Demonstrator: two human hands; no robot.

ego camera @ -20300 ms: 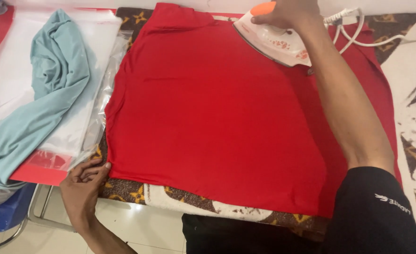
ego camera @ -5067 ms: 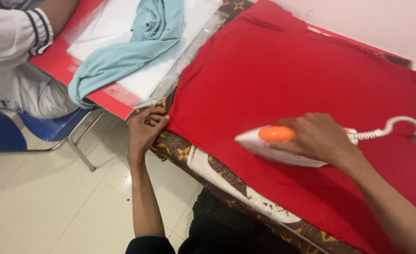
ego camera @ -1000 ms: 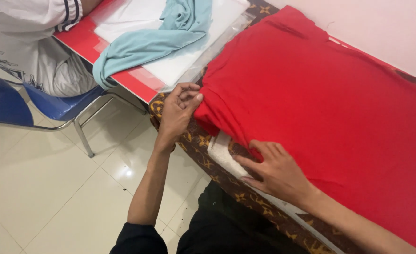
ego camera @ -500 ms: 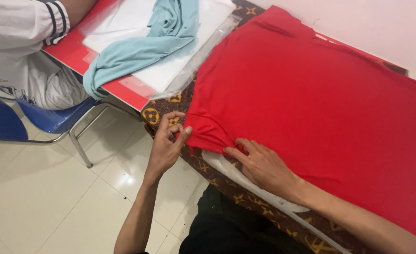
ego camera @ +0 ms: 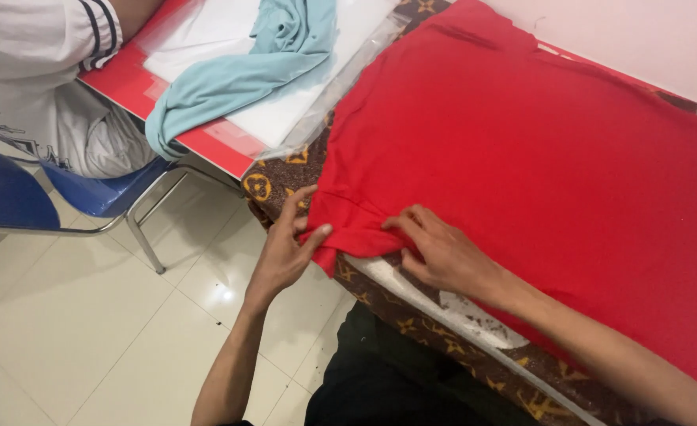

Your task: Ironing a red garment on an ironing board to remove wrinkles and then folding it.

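Observation:
A red shirt [ego camera: 538, 150] lies spread flat over a brown patterned blanket [ego camera: 273, 183] on the table. My left hand [ego camera: 285, 248] pinches the shirt's near left corner at the table edge, thumb on top of the cloth. Just to its right, my right hand [ego camera: 439, 252] grips the bunched hem with its fingers curled into the folds. The corner between both hands is gathered and hangs slightly over the edge. No iron is in view.
A light blue garment [ego camera: 246, 67] lies on white sheets in clear plastic [ego camera: 301, 110] on a red tabletop [ego camera: 206, 142] at the upper left. Another person in a white shirt [ego camera: 33, 71] sits on a blue chair [ego camera: 9, 197]. Pale tiled floor [ego camera: 88, 339] lies below.
Over the last second both hands slid down the shirt's left edge to its near corner and gathered the hem. Earlier my right hand held an iron, which has left the view.

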